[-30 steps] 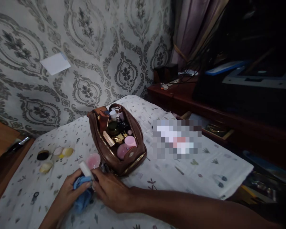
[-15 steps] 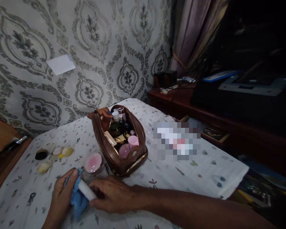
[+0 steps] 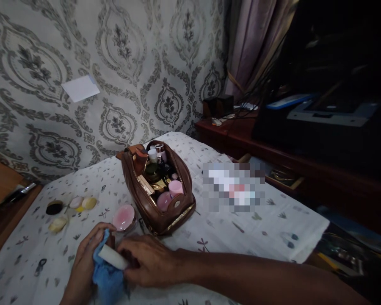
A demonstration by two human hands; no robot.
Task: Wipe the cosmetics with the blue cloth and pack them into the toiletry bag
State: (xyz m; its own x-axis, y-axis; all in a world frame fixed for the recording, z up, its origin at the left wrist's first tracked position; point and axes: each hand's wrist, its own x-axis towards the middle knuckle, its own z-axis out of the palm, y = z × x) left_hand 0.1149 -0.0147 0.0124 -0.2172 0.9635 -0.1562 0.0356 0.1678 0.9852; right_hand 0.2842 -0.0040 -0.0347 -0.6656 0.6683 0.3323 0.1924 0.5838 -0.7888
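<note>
My left hand (image 3: 85, 262) is closed on a blue cloth (image 3: 106, 277), pressing it round a small white tube (image 3: 112, 257). My right hand (image 3: 147, 260) grips the same white tube from the right, fingers pinched on it. Both hands rest low over a white patterned sheet (image 3: 209, 228). Just beyond them stands a pink round jar (image 3: 123, 217), and behind it an open brown cosmetic bag (image 3: 158, 186) packed with several small jars and bottles.
Small round sponges and a black compact (image 3: 55, 207) lie at the left of the sheet. A wooden edge (image 3: 0, 190) runs along the far left. A dark red shelf (image 3: 273, 148) with cables and dark equipment stands at the right. Patterned wallpaper fills the back.
The white tube has tipped from upright to lying sideways between my hands, and both hands have dropped slightly lower and nearer. The cloth has shifted along the tube.
</note>
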